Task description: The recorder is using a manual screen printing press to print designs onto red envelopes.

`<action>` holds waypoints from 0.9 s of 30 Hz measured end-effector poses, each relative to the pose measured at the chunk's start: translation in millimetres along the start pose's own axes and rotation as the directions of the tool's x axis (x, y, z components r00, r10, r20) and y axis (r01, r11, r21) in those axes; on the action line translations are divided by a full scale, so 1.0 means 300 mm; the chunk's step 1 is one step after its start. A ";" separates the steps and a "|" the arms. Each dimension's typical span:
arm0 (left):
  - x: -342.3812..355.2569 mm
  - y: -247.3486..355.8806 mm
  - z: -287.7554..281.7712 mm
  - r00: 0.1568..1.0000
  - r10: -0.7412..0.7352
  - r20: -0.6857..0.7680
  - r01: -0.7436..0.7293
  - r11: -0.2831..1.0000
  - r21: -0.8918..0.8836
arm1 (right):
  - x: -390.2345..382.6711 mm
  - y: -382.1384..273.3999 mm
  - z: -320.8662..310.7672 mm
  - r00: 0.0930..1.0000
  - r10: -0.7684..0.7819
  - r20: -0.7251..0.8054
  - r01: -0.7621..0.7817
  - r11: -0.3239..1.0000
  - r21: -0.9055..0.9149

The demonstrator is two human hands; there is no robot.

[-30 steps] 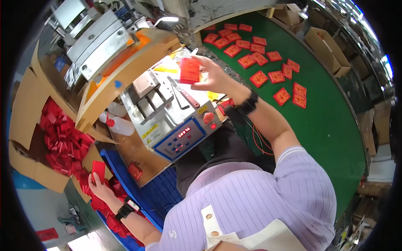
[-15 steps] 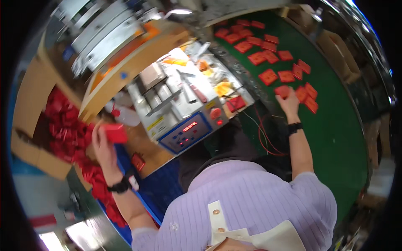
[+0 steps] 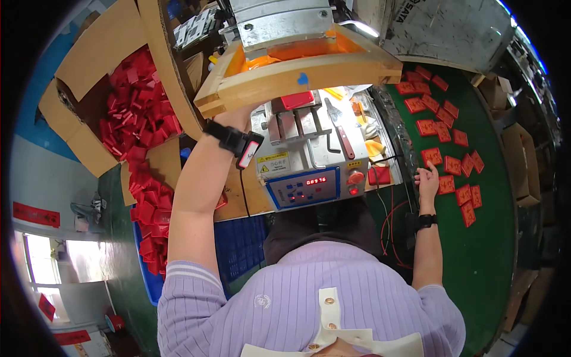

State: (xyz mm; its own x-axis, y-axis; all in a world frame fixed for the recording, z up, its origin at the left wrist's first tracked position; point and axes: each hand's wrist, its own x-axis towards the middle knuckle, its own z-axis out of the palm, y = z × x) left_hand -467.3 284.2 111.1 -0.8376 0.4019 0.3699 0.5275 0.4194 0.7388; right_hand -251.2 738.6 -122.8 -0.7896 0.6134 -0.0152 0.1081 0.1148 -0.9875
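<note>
My left hand (image 3: 242,114) reaches in under the wooden screen frame (image 3: 291,86) of a tabletop printing machine; the frame hides its fingers. Close by, a flat red piece (image 3: 296,100) lies on the metal jig (image 3: 295,124) beneath the screen. My right hand (image 3: 427,181) is at the near-left side of the green belt (image 3: 488,256), index finger stretched out to the lower edge of a red printed piece (image 3: 432,156), other fingers loosely bent. Nothing shows in its grasp. Several similar printed pieces (image 3: 452,165) lie around it on the belt.
Below the jig is the control panel (image 3: 303,188) with a lit display. A spatula (image 3: 340,128) and a hex key (image 3: 334,143) lie on the machine's top. At left, a cardboard box (image 3: 86,131) and a blue crate (image 3: 148,288) hold many red pieces. Wires hang right of the machine.
My left hand has moved from beside the box, carrying a red piece, to under the screen frame. The right hand no longer shows the red piece it held over the belt. The view has turned.
</note>
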 end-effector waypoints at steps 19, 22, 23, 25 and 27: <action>-0.585 0.309 0.035 0.840 0.242 0.485 -0.182 0.969 -0.168 | 0.009 0.019 -0.014 0.993 0.039 0.107 -0.048 0.996 0.079; -0.700 0.241 -0.068 0.866 -0.161 0.474 0.173 0.985 0.020 | 0.011 -0.006 -0.033 0.994 0.089 0.057 -0.090 0.996 0.019; -0.735 0.224 -0.096 0.916 -0.309 0.258 0.287 0.950 0.119 | 0.017 -0.013 -0.040 0.993 0.098 0.063 -0.100 0.995 0.027; -0.794 0.136 -0.162 0.898 -0.428 -0.101 0.438 0.853 0.283 | 0.041 -0.009 -0.050 0.991 0.101 0.083 -0.106 0.992 0.064; -0.905 -0.047 -0.260 0.841 -0.421 -0.340 0.535 0.740 0.408 | 0.056 -0.037 -0.032 0.989 0.085 0.121 -0.094 0.993 0.068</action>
State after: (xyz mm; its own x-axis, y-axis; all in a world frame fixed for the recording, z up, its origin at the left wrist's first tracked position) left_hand -258.4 105.5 44.1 -0.9747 -0.1148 0.1918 0.0002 0.8576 0.5143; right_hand -260.0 755.3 -110.5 -0.8446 0.5222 -0.1179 0.1403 0.0034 -0.9901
